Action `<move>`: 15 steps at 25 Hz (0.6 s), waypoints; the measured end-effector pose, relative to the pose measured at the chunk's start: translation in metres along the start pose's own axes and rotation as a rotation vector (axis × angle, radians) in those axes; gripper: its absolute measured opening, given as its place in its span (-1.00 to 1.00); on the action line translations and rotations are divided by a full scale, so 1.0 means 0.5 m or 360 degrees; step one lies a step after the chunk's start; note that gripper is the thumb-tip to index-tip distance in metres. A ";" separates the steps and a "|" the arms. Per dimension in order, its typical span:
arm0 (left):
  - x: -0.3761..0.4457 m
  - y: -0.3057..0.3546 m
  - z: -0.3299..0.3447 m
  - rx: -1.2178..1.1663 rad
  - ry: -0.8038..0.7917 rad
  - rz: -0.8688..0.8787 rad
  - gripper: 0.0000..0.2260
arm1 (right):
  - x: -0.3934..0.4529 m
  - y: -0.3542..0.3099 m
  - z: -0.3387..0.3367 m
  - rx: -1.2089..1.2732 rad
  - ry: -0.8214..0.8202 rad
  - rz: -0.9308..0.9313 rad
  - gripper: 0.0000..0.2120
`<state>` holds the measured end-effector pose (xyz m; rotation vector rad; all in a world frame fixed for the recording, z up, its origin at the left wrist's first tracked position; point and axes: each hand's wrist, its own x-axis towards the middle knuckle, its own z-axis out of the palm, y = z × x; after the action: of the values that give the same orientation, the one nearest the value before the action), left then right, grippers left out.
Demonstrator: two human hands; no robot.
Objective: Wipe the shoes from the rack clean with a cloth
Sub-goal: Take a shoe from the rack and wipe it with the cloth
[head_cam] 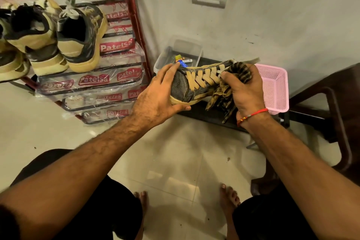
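At the centre of the frame the person holds one shoe (187, 87) in the air above a low dark bench (204, 115), toe toward the left, heel toward the right. The left hand (157, 95) is wrapped round the toe end, thumb under the tan sole edge and fingers over the dark textured upper. The right hand (247, 91) is closed on a bunched, striped cloth (224, 93) and presses it against the upper lace area and tongue; loose folds hang down below the hand. The shoe will likely handle as a light item with a moderately stiff sole and a soft, yielding upper — a grip at the toe cap or along the sole edge should keep it steady, whereas squeezing the laced middle would probably let it flex under wiping pressure. The flat tan laces (204, 79) may snag the cloth. The cloth is limp and bunches easily, so a gathered wad gives firmer contact than a loose end. More shoes (64, 35) of the same colouring sit heel-outward on the rack (134, 31) at the upper left of the frame, its shelves in printed plastic wrap — these appear yet to be wiped. Behind the held shoe stand a clear container (165, 56) and a pink basket (276, 87), both close to the working area.
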<state>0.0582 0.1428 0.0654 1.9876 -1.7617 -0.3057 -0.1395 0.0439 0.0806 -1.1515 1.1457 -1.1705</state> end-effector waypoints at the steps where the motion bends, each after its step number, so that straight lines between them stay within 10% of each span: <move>1: 0.007 -0.007 0.000 -0.0066 0.0033 0.0014 0.07 | 0.000 -0.001 0.001 0.0003 -0.0018 -0.0003 -0.70; 9: 0.022 -0.027 -0.009 -0.0255 0.0375 0.0347 -0.04 | 0.007 -0.025 -0.021 -0.0562 0.0133 -0.0457 -0.63; 12: 0.018 -0.029 -0.010 -0.0239 0.0324 0.0322 0.00 | 0.007 -0.053 -0.031 -0.0229 0.0331 -0.0513 -0.54; 15: 0.013 -0.015 0.002 -0.0251 0.0215 0.0315 0.04 | -0.022 -0.045 0.000 -0.0041 -0.0104 -0.0482 -0.46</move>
<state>0.0654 0.1370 0.0619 1.6704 -1.7731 -0.2313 -0.1416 0.0538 0.1037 -1.4084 0.9607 -1.3385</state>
